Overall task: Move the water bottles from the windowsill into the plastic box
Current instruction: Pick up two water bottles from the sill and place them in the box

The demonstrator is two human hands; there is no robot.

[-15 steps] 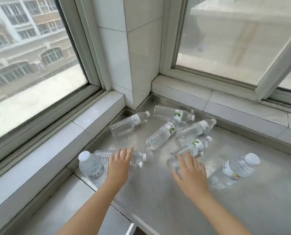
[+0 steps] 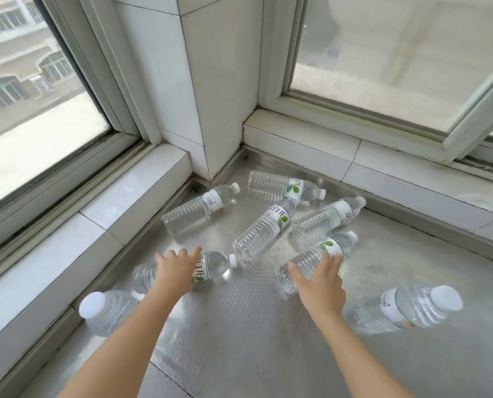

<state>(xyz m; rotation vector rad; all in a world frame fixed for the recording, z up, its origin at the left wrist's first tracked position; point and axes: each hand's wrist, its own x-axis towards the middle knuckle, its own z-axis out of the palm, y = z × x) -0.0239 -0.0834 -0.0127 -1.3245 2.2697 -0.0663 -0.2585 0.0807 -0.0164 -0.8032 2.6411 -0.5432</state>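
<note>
Several clear water bottles with white caps are on the metal windowsill [image 2: 253,334]. My left hand [image 2: 176,271] lies over one lying bottle [image 2: 213,265], fingers curled across its label. My right hand [image 2: 319,280] wraps another lying bottle [image 2: 311,255], thumb on its near side and fingers over the top. Both bottles still rest on the sill. Behind them lie more bottles [image 2: 193,209], [image 2: 285,186], [image 2: 265,229], [image 2: 325,216]. One bottle [image 2: 104,311] stands at the near left and one [image 2: 406,308] at the near right. No plastic box is in view.
A white tiled pillar [image 2: 187,81] fills the corner behind the bottles. Raised tile ledges [image 2: 96,214] run under the windows on the left and at the back. An opened window frame [image 2: 474,110] juts in at the upper right.
Both hands have moved forward and down from hovering with spread fingers to resting on the two nearest lying bottles. The bottles have not visibly shifted.
</note>
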